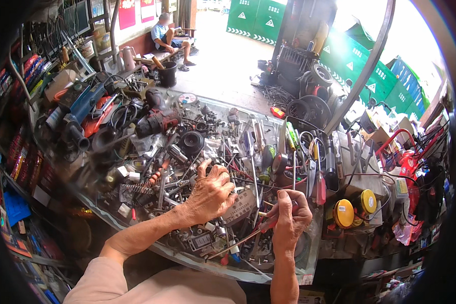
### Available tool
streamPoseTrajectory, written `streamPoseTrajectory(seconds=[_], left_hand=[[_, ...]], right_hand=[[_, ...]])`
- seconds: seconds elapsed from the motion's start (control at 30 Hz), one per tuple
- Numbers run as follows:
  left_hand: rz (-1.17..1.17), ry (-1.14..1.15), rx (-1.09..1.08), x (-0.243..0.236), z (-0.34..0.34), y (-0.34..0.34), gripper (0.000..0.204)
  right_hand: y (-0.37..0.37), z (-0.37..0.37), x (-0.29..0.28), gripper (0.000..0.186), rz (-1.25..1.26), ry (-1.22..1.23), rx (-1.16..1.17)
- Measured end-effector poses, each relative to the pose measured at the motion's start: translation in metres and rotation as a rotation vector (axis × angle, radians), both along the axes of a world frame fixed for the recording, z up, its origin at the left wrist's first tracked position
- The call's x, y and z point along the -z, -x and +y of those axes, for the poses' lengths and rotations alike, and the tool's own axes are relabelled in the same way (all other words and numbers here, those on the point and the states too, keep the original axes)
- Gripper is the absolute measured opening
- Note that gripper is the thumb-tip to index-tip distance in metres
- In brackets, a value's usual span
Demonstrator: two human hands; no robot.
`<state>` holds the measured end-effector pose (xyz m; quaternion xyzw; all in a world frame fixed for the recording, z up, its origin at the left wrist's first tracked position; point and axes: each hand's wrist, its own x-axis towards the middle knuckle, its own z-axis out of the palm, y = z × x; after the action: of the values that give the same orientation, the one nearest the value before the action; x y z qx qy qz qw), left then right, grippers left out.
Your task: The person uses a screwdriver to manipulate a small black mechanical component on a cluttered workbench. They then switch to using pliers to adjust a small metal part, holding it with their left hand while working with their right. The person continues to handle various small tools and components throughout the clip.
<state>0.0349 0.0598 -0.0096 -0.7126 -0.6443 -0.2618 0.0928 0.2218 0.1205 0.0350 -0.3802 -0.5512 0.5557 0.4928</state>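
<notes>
Our right hand [291, 217] grips a red screwdriver [269, 223]; we should gently probe loose parts [201, 240] left of it; what our left hand [212, 191] holds, we cannot tell

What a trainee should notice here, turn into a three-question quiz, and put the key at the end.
1. True or false: the right hand grips a tool with a long thin shaft.
2. Multiple choice: to the right of that hand sit two round, flat-faced items. What colour are their faces?
a) blue
b) yellow
c) white
3. Short answer: which hand is nearer to the red-and-black power tool?

Key:
1. True.
2. b) yellow.
3. The left hand.
</notes>
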Motion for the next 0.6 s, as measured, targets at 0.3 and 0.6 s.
streamPoseTrajectory(seconds=[0.3, 0.6], left_hand=[[-0.115, -0.095, 0.005, 0.000, 0.000, 0.005, 0.020], [0.062, -0.093, 0.028, -0.021, -0.009, -0.003, 0.025]], right_hand=[[0.001, 0.002, 0.006, 0.018, -0.004, -0.029, 0.018], [-0.001, 0.001, 0.003, 0.017, -0.022, -0.037, -0.004]])
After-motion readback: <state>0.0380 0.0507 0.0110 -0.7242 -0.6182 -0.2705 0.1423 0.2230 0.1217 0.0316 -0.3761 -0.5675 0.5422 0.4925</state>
